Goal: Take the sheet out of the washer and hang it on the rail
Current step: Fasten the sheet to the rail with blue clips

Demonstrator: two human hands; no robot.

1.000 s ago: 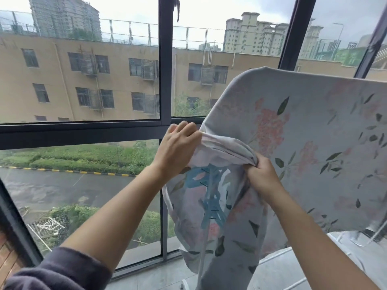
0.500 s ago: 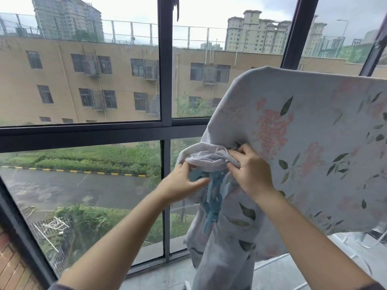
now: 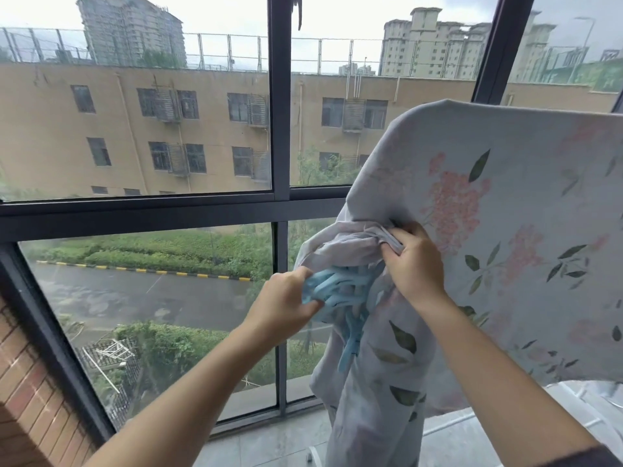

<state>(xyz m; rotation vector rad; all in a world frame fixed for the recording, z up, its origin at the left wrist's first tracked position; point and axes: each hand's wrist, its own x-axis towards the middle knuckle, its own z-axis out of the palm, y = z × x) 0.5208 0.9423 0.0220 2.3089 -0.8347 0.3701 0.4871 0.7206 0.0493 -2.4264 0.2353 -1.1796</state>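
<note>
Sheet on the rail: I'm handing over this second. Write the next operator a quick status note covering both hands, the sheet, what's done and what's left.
The left hand grips a blue bunched part of the fabric at the sheet's left end.
The right hand pinches the gathered edge just above it.
The floral sheet is draped over a rail hidden beneath it; the right part hangs flat, the left end is crumpled.
Done: sheet is up.
Left: probably untangle the left end and spread it flat.
</note>
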